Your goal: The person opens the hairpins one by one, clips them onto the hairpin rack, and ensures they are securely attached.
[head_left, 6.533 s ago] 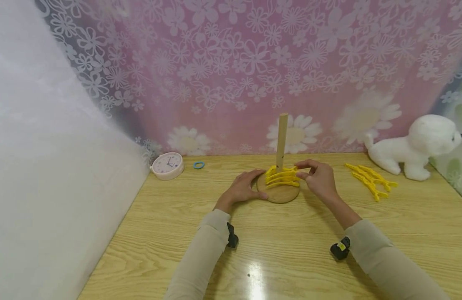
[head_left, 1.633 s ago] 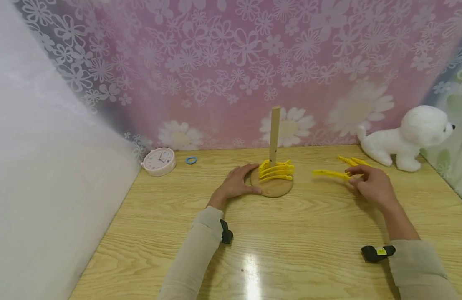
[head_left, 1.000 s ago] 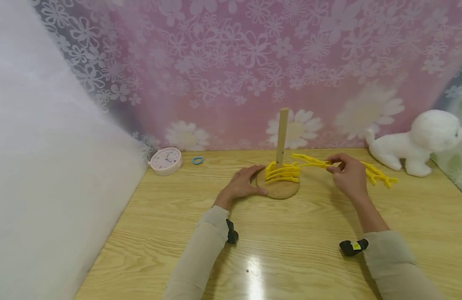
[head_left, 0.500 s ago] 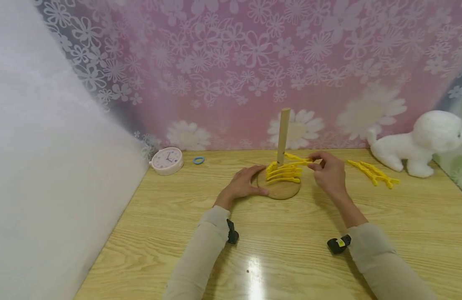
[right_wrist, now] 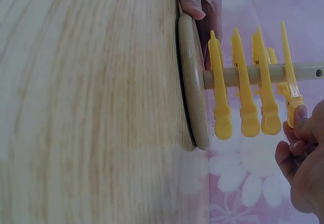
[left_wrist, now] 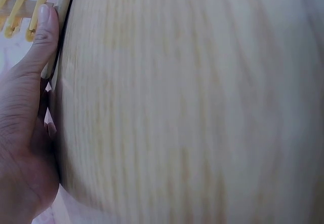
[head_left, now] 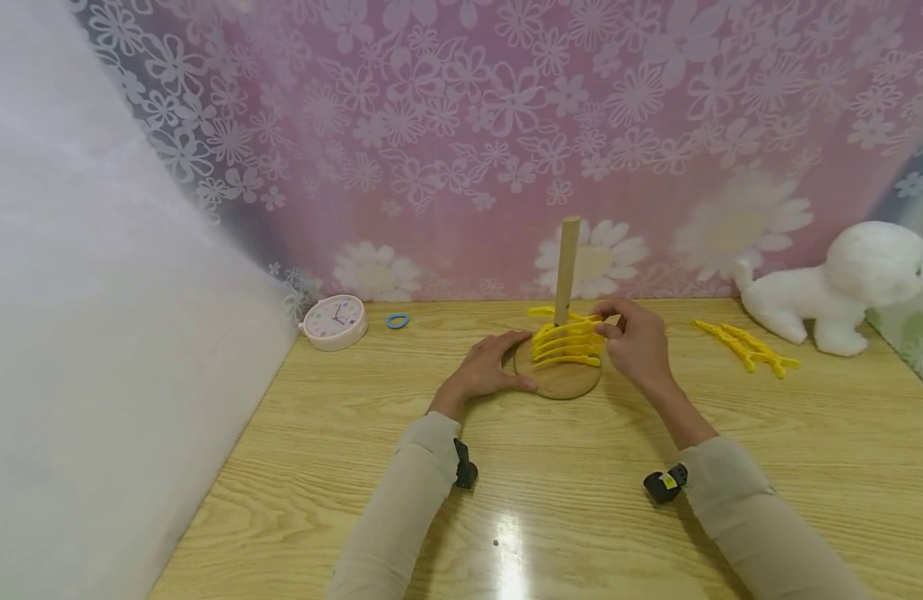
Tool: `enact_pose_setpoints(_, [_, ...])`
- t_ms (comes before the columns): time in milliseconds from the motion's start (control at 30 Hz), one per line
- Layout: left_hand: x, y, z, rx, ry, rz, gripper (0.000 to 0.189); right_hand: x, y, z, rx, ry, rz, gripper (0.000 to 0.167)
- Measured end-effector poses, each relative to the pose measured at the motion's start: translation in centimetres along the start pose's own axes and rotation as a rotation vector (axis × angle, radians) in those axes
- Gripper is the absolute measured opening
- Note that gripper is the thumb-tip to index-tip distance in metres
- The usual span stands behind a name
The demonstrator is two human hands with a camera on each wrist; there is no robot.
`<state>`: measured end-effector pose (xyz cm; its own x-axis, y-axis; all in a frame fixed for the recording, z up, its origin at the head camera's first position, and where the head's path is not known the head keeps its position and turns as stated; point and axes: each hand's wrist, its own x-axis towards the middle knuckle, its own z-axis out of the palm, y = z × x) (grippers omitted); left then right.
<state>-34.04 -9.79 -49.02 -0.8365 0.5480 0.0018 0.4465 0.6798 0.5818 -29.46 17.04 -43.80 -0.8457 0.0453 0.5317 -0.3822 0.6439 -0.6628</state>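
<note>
A wooden stand has a round base [head_left: 562, 387] and an upright dowel [head_left: 567, 271]. Several yellow clips [right_wrist: 248, 102] with long tapered jaws are stacked along the lower dowel, clamped on it. My left hand [head_left: 485, 367] holds the base's left edge, thumb at the front and fingers round the far side. In the left wrist view the thumb [left_wrist: 44, 34] lies against the base rim. My right hand [head_left: 637, 346] pinches the handle end of another yellow clip [right_wrist: 287, 57] above the stack. That clip's jaws are spread, one on each side of the dowel.
Two or so loose yellow clips [head_left: 746, 346] lie on the table [head_left: 566, 500] to the right. Beyond them stands a white plush dog [head_left: 814, 292]. A pink round clock [head_left: 335, 322] and a blue ring [head_left: 397, 321] sit back left, before a floral curtain [head_left: 461, 150].
My right hand has picked up a clip from the loose ones at right and carried it left to the dowel, above the stack. My left hand has stayed on the base.
</note>
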Motion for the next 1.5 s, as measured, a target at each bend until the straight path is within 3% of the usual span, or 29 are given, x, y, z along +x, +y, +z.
enact_pose_setpoints(700, [0.1, 0.3, 0.0, 0.016, -0.004, -0.010, 0.096, 0.3, 0.0, -0.6, 0.007, -0.057, -0.007, 0.030])
enact_pose_setpoints(1500, [-0.1, -0.1, 0.1, -0.012, -0.008, -0.013, 0.097, -0.2, 0.9, -1.0, 0.078, -0.111, -0.080, 0.038])
